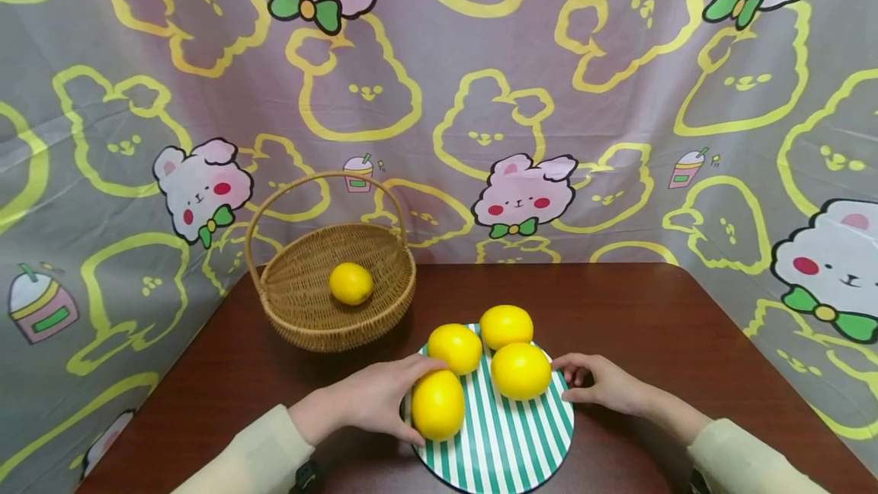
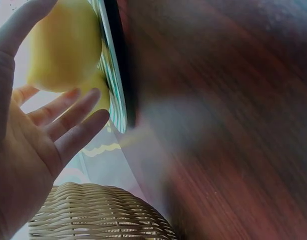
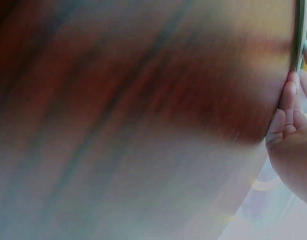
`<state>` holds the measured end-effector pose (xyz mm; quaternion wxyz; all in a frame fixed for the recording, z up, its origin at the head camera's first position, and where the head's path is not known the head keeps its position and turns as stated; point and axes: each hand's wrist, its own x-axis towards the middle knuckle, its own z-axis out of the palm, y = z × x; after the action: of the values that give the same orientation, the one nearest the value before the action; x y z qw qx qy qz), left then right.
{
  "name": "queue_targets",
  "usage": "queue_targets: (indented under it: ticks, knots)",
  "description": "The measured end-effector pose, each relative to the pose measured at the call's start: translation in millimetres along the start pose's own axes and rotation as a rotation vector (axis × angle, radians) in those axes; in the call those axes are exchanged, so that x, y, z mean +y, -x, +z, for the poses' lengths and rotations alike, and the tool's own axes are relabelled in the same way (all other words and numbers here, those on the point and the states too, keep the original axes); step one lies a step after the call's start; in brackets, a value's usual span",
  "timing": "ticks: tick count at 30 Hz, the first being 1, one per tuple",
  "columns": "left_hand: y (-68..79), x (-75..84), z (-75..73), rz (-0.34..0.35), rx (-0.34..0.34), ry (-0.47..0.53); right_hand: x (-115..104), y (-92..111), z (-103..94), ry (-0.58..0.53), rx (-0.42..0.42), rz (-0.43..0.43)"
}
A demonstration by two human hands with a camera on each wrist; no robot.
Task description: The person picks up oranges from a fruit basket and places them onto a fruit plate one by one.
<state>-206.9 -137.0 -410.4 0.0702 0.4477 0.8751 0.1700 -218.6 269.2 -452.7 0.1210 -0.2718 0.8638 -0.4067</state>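
Several yellow lemons are on a round green-and-white striped plate. My left hand [image 1: 387,399] spans the front-left lemon [image 1: 437,405], thumb on its near side and index finger over its far side. In the left wrist view its other fingers [image 2: 73,112] stretch out below that lemon [image 2: 68,45]. Beside it on the plate [image 1: 511,448] are a left-hand lemon [image 1: 455,349], a back lemon [image 1: 506,326] and a right-hand lemon [image 1: 520,371]. My right hand [image 1: 607,383] touches the plate's right rim with thumb and fingertips, its fingers loosely bent.
A wicker basket [image 1: 295,273] with a tall handle stands behind the plate to the left, holding one lemon [image 1: 351,283]. Everything stands on a dark brown table [image 1: 617,303]. A patterned cloth [image 1: 411,59] hangs behind and along both sides.
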Motion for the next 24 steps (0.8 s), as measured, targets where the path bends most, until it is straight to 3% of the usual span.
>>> queue_targets:
  ticks: [14, 24]
  knots:
    - [0.2, 0.0, -1.9, -0.023, -0.017, 0.067, 1.8, -0.2, 0.6, -0.018, -0.006, 0.006]
    - [0.1, 0.6, -4.8, -0.027, 0.003, 0.054, 1.7, -0.4, 0.1, -0.017, -0.005, -0.008]
